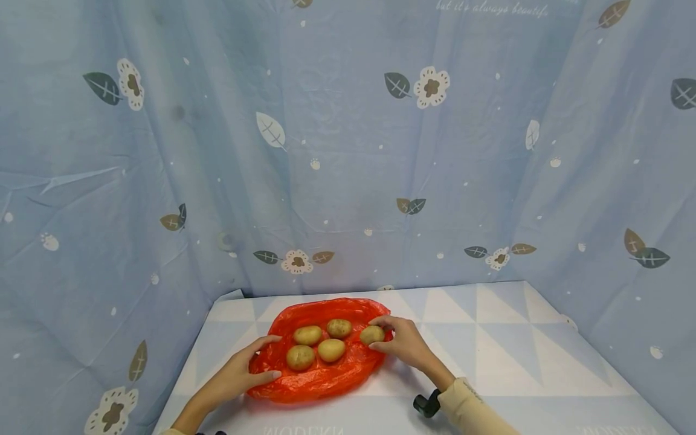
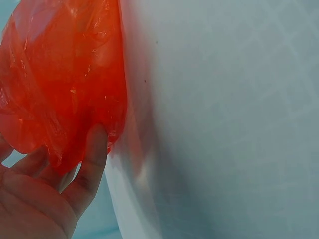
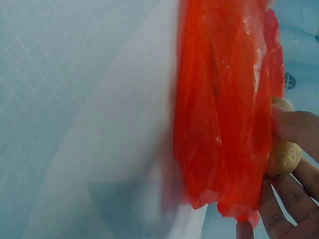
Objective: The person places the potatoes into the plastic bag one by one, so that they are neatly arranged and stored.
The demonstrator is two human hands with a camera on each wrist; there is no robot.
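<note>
A red plastic bag (image 1: 293, 389) lies spread on the table with several potatoes (image 1: 301, 357) in its middle. At the bag's right side my right hand (image 1: 406, 343) holds a potato (image 1: 372, 335) between thumb and fingers. In the right wrist view, the potato (image 3: 283, 158) shows partly behind the bag's red film (image 3: 224, 109). My left hand (image 1: 235, 376) rests against the bag's left edge, thumb and fingers extended and well apart. The left wrist view shows the left thumb (image 2: 94, 149) touching the crinkled red film (image 2: 65, 74).
The table (image 1: 505, 356) has a white and pale blue triangle pattern and reaches out to the right of the bag. A blue curtain (image 1: 348, 151) with leaves and flowers hangs behind and on both sides. A black device (image 1: 427, 403) sits at the right wrist.
</note>
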